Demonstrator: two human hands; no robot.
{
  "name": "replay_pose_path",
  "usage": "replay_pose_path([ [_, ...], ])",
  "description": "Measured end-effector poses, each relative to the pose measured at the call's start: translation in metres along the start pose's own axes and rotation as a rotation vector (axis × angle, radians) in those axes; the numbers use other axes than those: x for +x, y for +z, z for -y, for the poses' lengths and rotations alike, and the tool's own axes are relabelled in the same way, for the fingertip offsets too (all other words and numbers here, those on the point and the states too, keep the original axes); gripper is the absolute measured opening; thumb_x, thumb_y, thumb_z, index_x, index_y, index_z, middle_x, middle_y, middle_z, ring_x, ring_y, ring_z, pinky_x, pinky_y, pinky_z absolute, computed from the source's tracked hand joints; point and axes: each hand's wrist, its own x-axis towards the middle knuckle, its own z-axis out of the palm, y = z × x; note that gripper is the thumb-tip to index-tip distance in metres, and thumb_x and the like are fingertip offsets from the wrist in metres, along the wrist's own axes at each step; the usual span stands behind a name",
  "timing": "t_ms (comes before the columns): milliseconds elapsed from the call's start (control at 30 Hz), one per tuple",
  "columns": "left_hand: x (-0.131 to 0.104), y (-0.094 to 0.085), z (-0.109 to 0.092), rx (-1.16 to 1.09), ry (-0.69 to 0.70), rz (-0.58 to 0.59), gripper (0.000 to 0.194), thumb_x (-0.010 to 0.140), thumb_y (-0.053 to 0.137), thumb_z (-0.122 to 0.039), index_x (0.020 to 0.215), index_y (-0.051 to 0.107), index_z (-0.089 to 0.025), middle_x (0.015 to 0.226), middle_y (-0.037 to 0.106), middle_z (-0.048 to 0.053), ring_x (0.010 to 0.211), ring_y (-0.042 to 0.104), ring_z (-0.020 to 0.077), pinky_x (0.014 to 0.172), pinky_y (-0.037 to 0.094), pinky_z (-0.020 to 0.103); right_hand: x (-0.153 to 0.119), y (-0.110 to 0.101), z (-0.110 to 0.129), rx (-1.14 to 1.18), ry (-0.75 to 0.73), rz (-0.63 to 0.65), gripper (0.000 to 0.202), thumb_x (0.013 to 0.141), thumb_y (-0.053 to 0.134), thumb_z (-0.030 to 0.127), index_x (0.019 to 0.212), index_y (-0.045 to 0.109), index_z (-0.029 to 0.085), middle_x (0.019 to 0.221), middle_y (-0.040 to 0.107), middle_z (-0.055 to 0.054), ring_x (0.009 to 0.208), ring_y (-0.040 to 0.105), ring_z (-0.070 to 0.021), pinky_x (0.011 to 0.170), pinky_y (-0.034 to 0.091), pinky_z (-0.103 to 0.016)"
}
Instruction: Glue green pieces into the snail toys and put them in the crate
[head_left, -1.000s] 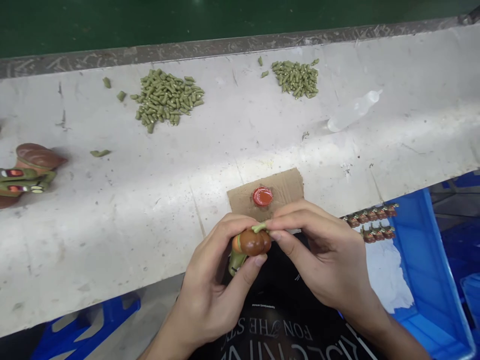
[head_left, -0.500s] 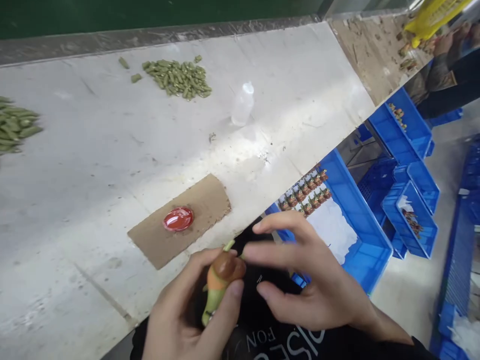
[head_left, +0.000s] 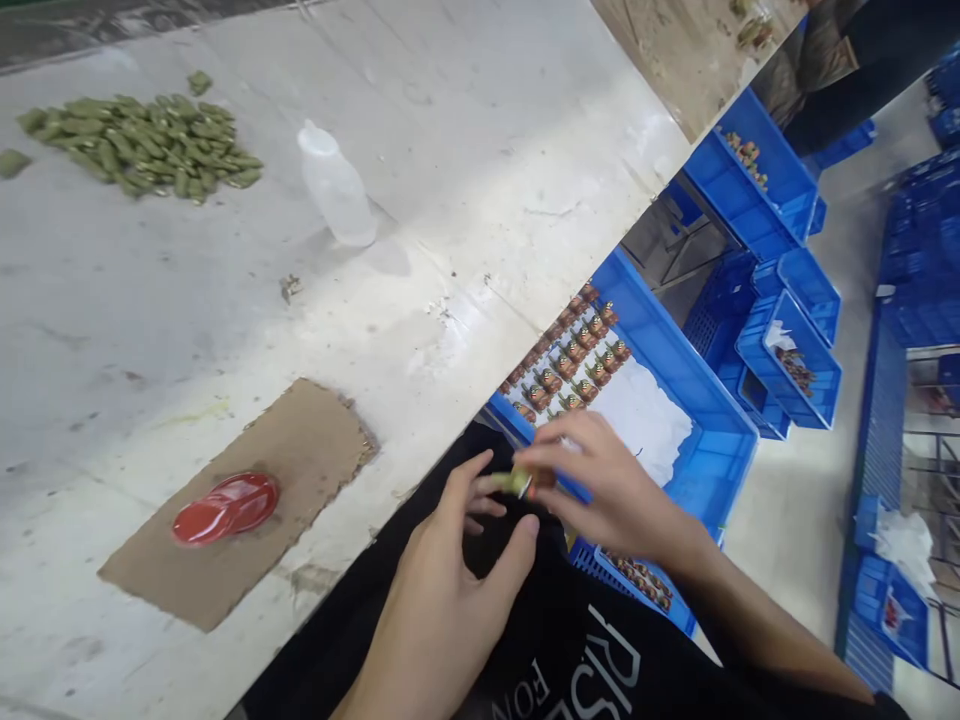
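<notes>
My right hand (head_left: 611,490) grips a small green and brown figurine (head_left: 517,483), blurred and partly covered by the fingers. Its pale green end points toward my left hand (head_left: 454,575), which is open, fingers and thumb spread around it; whether the fingertips touch it I cannot tell. Left of my hands, a piece of brown cardboard (head_left: 300,440) lies on the table, bearing a glossy red oval (head_left: 225,508) that looks like wet paint or a shallow dish. Beside my right hand, rows of similar figurines (head_left: 574,355) stand on white sheets in a blue crate (head_left: 720,445).
On the pale worktable (head_left: 465,120) stand a translucent white bottle (head_left: 337,190) and a pile of small green pieces (head_left: 161,145). More blue crates (head_left: 787,355) sit at the right. Part of another person (head_left: 847,80) shows at the top right.
The figurine has passed from my left hand to my right hand, and my left hand has opened. The view has shifted, so the table items appear further left.
</notes>
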Motion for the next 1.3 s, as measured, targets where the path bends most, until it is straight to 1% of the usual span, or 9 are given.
replay_pose_path([
  [100,-0.003,-0.007,0.01,0.067,0.016,-0.023,0.056,0.109,0.072,-0.054,0.159,0.061,-0.03,0.145,0.082,0.014,0.125,0.081,0.0352,0.103,0.067,0.052,0.002,-0.008,-0.077,-0.093,0.332,-0.289,0.021,0.104,0.084,0.042,0.118,0.083,0.026,0.114,0.08,-0.01,0.112,0.075,-0.0329,0.105,0.062,-0.052],
  [233,-0.014,-0.019,0.028,0.099,0.021,-0.003,0.045,0.115,0.066,-0.056,0.154,0.062,-0.033,0.14,0.081,0.013,0.123,0.081,0.0333,0.105,0.068,0.051,0.007,-0.03,-0.183,-0.274,0.688,-0.513,0.026,0.112,0.075,0.043,0.118,0.079,0.018,0.116,0.077,-0.011,0.111,0.074,-0.032,0.105,0.061,-0.055],
  [300,-0.021,-0.022,0.035,0.105,0.023,-0.01,0.042,0.116,0.066,-0.055,0.151,0.064,-0.033,0.134,0.082,0.013,0.118,0.081,0.0324,0.103,0.069,0.05,0.008,-0.037,-0.218,-0.345,0.836,-0.562,0.029,0.113,0.079,0.045,0.122,0.077,0.017,0.124,0.077,-0.01,0.116,0.075,-0.0301,0.109,0.061,-0.054],
  [367,-0.027,-0.022,0.04,0.104,0.014,-0.014,0.04,0.115,0.066,-0.055,0.149,0.066,-0.033,0.131,0.082,0.013,0.116,0.082,0.0321,0.1,0.07,0.048,0.009,-0.038,-0.24,-0.397,0.952,-0.58,0.031,0.113,0.081,0.044,0.129,0.077,0.017,0.133,0.077,-0.01,0.121,0.075,-0.0301,0.111,0.063,-0.055],
  [467,-0.03,-0.017,0.044,0.087,-0.048,-0.051,0.04,0.116,0.064,-0.055,0.147,0.067,-0.031,0.131,0.082,0.012,0.118,0.081,0.0325,0.094,0.071,0.045,0.011,-0.032,-0.26,-0.442,1.063,-0.57,0.032,0.114,0.082,0.041,0.135,0.077,0.018,0.141,0.076,-0.012,0.126,0.076,-0.0315,0.111,0.066,-0.055],
  [533,-0.03,-0.013,0.044,0.085,-0.073,-0.087,0.039,0.116,0.063,-0.054,0.147,0.067,-0.031,0.131,0.082,0.012,0.119,0.08,0.033,0.096,0.07,0.046,0.014,-0.027,-0.269,-0.458,1.103,-0.552,0.032,0.114,0.082,0.039,0.137,0.077,0.018,0.143,0.076,-0.012,0.127,0.076,-0.0316,0.111,0.066,-0.055],
  [767,-0.026,-0.009,0.034,0.107,-0.045,-0.064,0.038,0.115,0.064,-0.055,0.145,0.069,-0.032,0.129,0.082,0.011,0.117,0.081,0.0335,0.105,0.069,0.05,0.018,-0.021,-0.289,-0.449,1.128,-0.533,0.034,0.114,0.081,0.042,0.138,0.076,0.018,0.14,0.076,-0.011,0.124,0.077,-0.0307,0.108,0.067,-0.054],
  [1067,-0.023,-0.006,0.038,0.152,-0.038,-0.051,0.035,0.116,0.063,-0.052,0.143,0.07,-0.031,0.127,0.083,0.011,0.113,0.084,0.0317,0.083,0.07,0.039,-0.005,-0.017,-0.301,-0.405,1.09,-0.609,0.032,0.114,0.082,0.04,0.136,0.077,0.017,0.139,0.077,-0.011,0.124,0.077,-0.0307,0.109,0.067,-0.054],
  [1300,-0.021,-0.008,0.053,0.246,0.008,-0.001,0.038,0.116,0.062,-0.054,0.146,0.07,-0.033,0.128,0.084,0.008,0.116,0.085,0.0305,0.102,0.072,0.046,-0.005,-0.007,-0.313,-0.366,1.09,-0.721,0.036,0.114,0.082,0.04,0.141,0.075,0.018,0.146,0.074,-0.012,0.125,0.077,-0.0309,0.107,0.068,-0.053],
])
